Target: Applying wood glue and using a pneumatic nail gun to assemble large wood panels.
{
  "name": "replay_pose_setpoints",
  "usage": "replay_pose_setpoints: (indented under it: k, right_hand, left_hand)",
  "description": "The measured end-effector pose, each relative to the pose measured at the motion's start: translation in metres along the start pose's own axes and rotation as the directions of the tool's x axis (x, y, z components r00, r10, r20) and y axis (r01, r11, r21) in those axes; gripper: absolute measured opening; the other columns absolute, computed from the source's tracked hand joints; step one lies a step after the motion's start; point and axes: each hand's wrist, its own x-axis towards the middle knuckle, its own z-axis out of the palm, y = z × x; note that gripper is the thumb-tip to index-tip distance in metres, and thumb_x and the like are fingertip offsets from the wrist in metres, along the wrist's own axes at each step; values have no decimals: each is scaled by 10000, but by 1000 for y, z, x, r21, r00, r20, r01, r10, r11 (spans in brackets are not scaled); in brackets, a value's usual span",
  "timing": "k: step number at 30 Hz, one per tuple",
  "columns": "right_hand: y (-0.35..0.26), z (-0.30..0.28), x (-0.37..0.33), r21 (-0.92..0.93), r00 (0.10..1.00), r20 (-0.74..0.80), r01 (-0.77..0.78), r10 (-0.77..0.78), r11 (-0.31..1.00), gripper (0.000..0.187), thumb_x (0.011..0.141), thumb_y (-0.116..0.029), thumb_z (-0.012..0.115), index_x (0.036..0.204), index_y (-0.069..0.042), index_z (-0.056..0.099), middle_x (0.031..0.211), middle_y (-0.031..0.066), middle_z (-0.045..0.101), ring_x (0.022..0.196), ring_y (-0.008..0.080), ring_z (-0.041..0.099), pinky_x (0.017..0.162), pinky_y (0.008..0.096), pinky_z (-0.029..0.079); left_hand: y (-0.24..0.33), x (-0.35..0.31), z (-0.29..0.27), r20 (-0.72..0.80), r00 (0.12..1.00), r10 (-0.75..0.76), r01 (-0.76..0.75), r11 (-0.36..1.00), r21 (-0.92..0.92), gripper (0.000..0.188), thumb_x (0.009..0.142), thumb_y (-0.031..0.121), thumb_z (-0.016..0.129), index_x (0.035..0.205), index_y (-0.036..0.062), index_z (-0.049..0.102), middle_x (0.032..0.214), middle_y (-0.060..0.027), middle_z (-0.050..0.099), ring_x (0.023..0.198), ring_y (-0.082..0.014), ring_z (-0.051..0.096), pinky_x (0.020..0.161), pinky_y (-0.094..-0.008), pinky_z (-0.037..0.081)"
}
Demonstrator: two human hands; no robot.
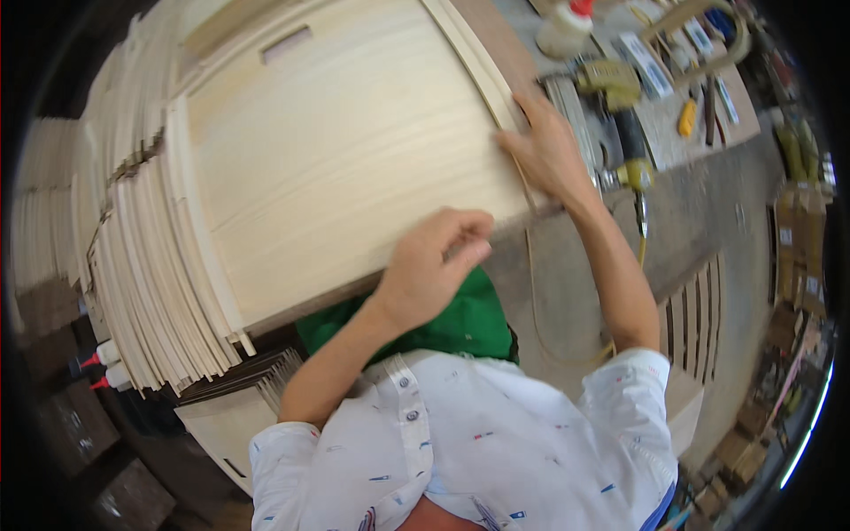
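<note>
Panel (354,150): we are resting our right hand (551,150), part-open, at its right strip (474,62), hold unclear; our left hand (429,265), loosely curled, seemingly empty, is hovering by its near side. Panel is lying before us, wood stack (168,283) left, air tool (609,78) right.

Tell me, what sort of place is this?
Probably a woodworking shop: many thin pale wood pieces are stacked beside a large wooden panel, and what looks like a nail gun lies on the workbench.
</note>
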Motion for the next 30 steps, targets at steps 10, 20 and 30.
replay_pose_setpoints:
  k: [10, 20, 30]
  right_hand:
    - [-2, 11, 2, -35, 997, 23, -74, 75, 997, 585, 771, -272, 728, 1222, 65, 569, 1175, 250, 560, 1096, 387, 551, 954, 410, 438]
    - [-12, 13, 12, 47, 997, -62, 37, -34, 998, 463, 743, -195, 743, 1072, 83, 574, 1115, 286, 567, 1101, 435, 502, 951, 474, 411]
    - [-17, 10, 4, 54, 991, 22, -132, 131, 990, 526, 741, -156, 752, 1159, 78, 534, 1088, 259, 569, 1101, 422, 505, 960, 456, 410]
  left_hand:
    - [-1, 12, -16, -49, 999, 9, -7, 999, 37, 260, 910, 38, 615, 1163, -19, 607, 1050, -82, 668, 984, -131, 611, 897, -276, 472]
    - [1, 113, -54, -45, 929, 367, -294, 807, 511, 303, 893, 101, 629, 1174, -8, 611, 1157, -142, 641, 1068, -245, 615, 935, -337, 480]
    - [-35, 238, -70, 72, 901, 429, -235, 342, 910, 474, 958, 444, 508, 1309, 129, 548, 1465, -193, 404, 1387, -351, 328, 1105, -491, 290]
